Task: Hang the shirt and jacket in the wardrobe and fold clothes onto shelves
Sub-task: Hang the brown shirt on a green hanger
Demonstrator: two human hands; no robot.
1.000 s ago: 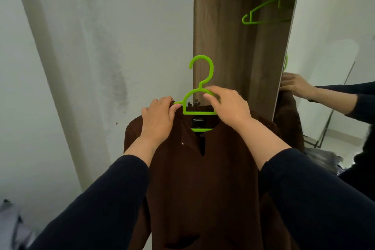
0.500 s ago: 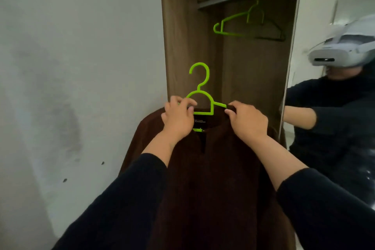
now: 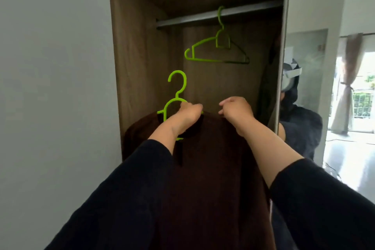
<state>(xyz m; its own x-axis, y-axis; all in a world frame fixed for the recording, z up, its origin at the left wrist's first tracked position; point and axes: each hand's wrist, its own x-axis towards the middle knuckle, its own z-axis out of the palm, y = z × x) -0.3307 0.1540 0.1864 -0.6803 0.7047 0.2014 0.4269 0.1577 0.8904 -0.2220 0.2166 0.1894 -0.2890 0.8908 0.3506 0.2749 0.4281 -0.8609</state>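
Shirt (image 3: 213, 168): a dark brown garment with a short slit at the neckline, draped over a bright green hanger (image 3: 174, 99) and held up in front of the open wardrobe (image 3: 138, 46). Its cloth hangs straight down from the shoulders, so its long axis runs vertically, with the collar at the top and the hem out of view below. The hanger's hook stands upright above the collar, its open side turned left, toward the wardrobe's side wall.

The left hand (image 3: 187, 114) has its fingers curled round the hanger's neck at the collar. The right hand (image 3: 236, 110) pinches the shirt's right shoulder edge, fingers bent over the cloth. Both arms wear dark sleeves.

Above and behind the held hanger, a metal rail (image 3: 203, 18) crosses the wardrobe near its top. A second green hanger (image 3: 215, 50) hangs bare from it, right of the held hook and higher. Open space lies between the hook and the rail, and along the rail to the left of the bare hanger. A mirrored door (image 3: 304, 87) stands at the right edge of the opening, close beside the right hand, and a pale wall (image 3: 54, 87) borders the left side.
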